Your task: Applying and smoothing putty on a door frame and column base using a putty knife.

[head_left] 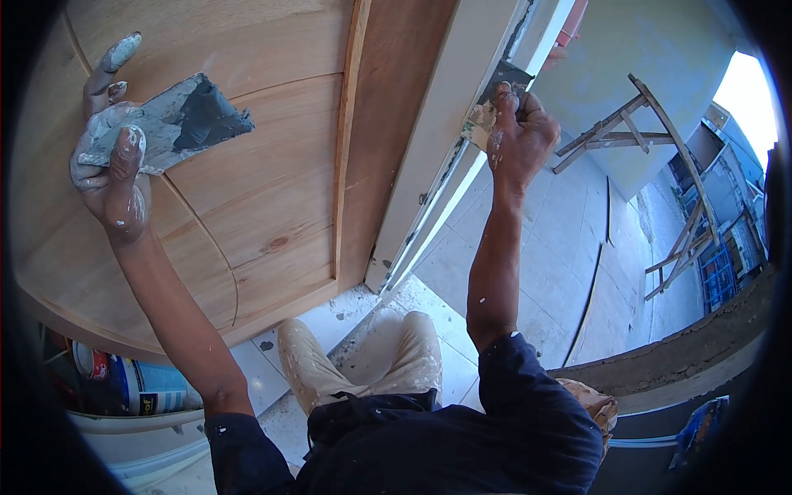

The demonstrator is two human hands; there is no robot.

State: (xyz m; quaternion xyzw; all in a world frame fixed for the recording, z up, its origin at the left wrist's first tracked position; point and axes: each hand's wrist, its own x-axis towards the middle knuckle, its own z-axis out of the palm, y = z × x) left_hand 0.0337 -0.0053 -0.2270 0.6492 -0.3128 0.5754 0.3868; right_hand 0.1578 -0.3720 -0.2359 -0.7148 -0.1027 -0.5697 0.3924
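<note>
My left hand [111, 177], smeared with white and grey filler, grips a flat plate [157, 124] that carries a lump of dark grey putty [210, 115]. Its thumb lies across the plate while one finger sticks up past the edge. Out to the right, my right hand [524, 136] is closed round a putty knife [480, 124]. The knife's dark blade [510, 76] lies against the white door frame [437, 132], where a dark grey line of putty runs along the edge. Part of the knife is hidden behind my fingers.
A large wooden door [272, 181] stands at the left of the frame. Paint cans [157, 388] sit low at the left. Beyond the doorway, a wooden trestle [685, 165] stands on the tiled floor [536, 247]. A brown paper bag [590, 400] is beside my right side.
</note>
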